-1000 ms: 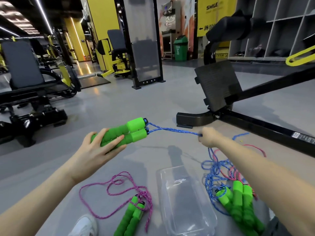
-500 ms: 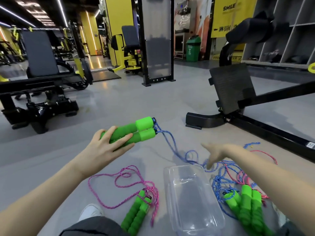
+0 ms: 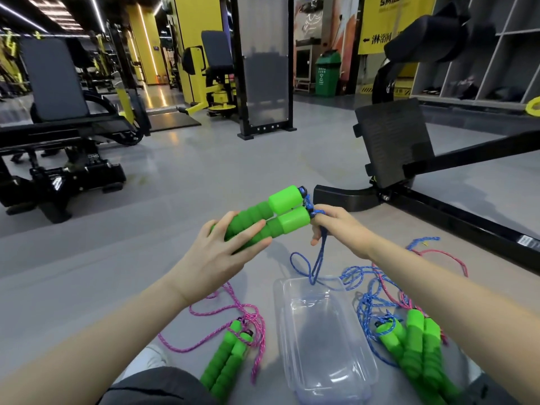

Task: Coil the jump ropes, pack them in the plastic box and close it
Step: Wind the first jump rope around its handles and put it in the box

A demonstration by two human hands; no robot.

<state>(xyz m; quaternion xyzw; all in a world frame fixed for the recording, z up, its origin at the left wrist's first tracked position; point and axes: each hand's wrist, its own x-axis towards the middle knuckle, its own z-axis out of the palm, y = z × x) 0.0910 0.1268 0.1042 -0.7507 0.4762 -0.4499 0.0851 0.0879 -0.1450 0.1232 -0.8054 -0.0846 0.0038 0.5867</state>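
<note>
- Step in hand: coiling, first of the jump ropes; nothing packed yet, by the look of it.
- Grip, left hand [image 3: 216,255]: fingers wrapped round the paired green handles [image 3: 271,214], raised above the floor [image 3: 204,176], caps pointing away and to the right.
- Grip, right hand [image 3: 339,229]: fingers curled on the blue rope [image 3: 318,258], pinching it right at the handle caps.
- Run of the blue rope: hangs from the pinch in a loose loop, crosses the far rim of the plastic box [image 3: 324,346], trails off to the right.
- Place of the plastic box: on the floor between the forearms; clear, open, empty; no lid made out.
- Left of the box: pink rope [image 3: 233,311], uncoiled, handles lying together.
- Right of the box, just beside its wall: tangled pile [image 3: 415,340] of green handles, blue and pink cord.
- Next move, as judged: winding the slack round the held handles in even turns; calls for drawing the cord free of the tangle without dragging the pile along.
- Room: open floor ahead and to the left; black machine base [image 3: 344,194] close beyond the hands, limiting forward sweep.
</note>
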